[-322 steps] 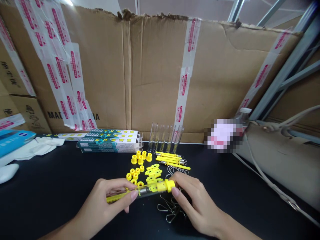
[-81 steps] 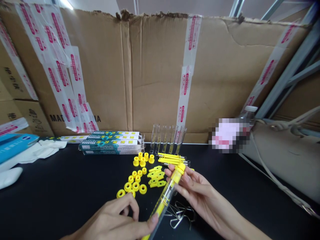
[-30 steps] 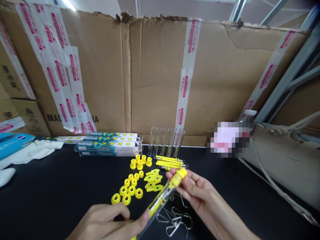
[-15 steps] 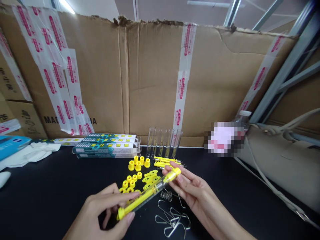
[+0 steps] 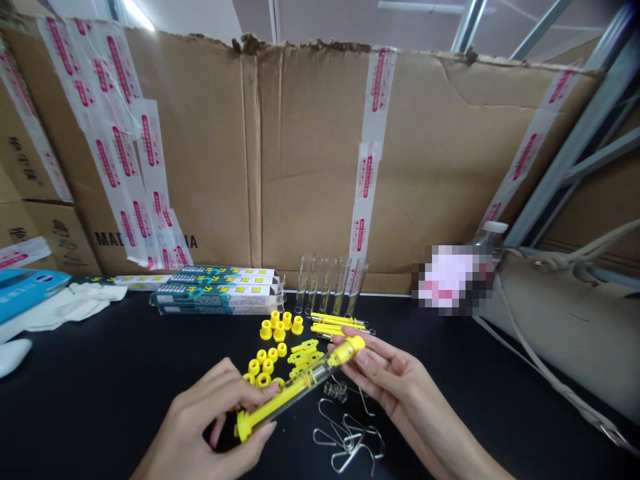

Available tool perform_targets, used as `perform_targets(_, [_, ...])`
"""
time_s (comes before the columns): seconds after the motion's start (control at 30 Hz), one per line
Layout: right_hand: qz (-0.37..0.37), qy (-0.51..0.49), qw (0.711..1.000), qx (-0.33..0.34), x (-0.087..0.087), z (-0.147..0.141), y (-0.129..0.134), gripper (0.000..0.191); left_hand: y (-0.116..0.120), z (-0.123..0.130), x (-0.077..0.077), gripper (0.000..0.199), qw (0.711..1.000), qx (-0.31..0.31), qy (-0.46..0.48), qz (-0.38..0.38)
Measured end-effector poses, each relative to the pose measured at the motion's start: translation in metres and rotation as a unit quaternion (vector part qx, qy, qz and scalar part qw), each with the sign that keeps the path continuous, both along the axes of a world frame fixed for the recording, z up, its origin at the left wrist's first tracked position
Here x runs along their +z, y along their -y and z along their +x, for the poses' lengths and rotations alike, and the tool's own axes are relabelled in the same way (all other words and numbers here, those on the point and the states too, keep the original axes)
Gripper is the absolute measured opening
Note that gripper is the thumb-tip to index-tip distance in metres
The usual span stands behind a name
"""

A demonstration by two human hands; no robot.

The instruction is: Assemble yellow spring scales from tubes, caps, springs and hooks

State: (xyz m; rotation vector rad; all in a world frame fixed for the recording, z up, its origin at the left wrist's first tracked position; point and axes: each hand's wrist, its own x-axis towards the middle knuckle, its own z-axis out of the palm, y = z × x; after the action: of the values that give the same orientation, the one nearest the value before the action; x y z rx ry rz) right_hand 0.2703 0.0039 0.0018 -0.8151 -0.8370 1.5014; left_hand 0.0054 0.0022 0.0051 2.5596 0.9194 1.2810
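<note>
A clear tube with yellow ends and a yellow rod inside [image 5: 295, 392] is held slantwise between both hands, its right end higher. My left hand [image 5: 215, 417] grips the lower left end between thumb and fingers. My right hand [image 5: 387, 373] pinches the yellow cap at the upper right end. Behind the tube lie yellow flanged caps [image 5: 279, 331], small yellow rings [image 5: 261, 356] and flat yellow pieces [image 5: 304, 347]. Metal hooks [image 5: 353, 443] and small springs [image 5: 336, 391] rest on the black table in front, near my right hand.
Several clear tubes [image 5: 325, 287] stand upright at the back, beside stacked green and white boxes [image 5: 215, 300]. Yellow rods [image 5: 337, 321] lie before them. A large cardboard sheet [image 5: 310, 160] rises behind; a beige bag [image 5: 565, 327] sits right, and a white mouse [image 5: 14, 357] left.
The view has shifted slightly, so the background sits a little further right. My left index finger has bent more on the tube; both hands still hold it.
</note>
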Motion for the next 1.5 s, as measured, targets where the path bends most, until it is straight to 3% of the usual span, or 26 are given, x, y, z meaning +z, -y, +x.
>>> perform_targets(0.5, [0.003, 0.023, 0.999, -0.022, 0.004, -0.0007, 0.0012, 0.034, 0.0016, 0.001, 0.0017, 0.011, 1.0, -0.003, -0.005, 0.02])
perform_targets(0.73, [0.006, 0.039, 0.999, -0.012, 0.0052, -0.0012, 0.0009, 0.039, 0.0025, -0.0002, -0.0034, 0.025, 1.0, 0.004, -0.002, 0.014])
perform_targets(1.0, [0.015, 0.048, 0.999, -0.017, 0.005, -0.0008, -0.0007, 0.038, 0.0007, -0.0038, -0.0046, 0.015, 0.999, 0.005, -0.017, 0.026])
perform_targets(1.23, [0.022, 0.063, 0.998, -0.017, 0.0035, -0.0014, -0.0007, 0.038, 0.0008, -0.0024, -0.0038, 0.019, 0.999, 0.003, -0.018, 0.032])
perform_targets(1.37, [0.034, 0.057, 0.998, -0.007, 0.0012, -0.0022, -0.0008, 0.039, 0.0005, -0.0013, -0.0035, 0.021, 1.0, 0.026, -0.006, 0.007])
perform_targets(1.5, [0.041, 0.046, 0.998, 0.0, -0.0001, -0.0024, -0.0007, 0.041, 0.0001, -0.0025, -0.0077, 0.01, 0.999, 0.032, -0.004, -0.016])
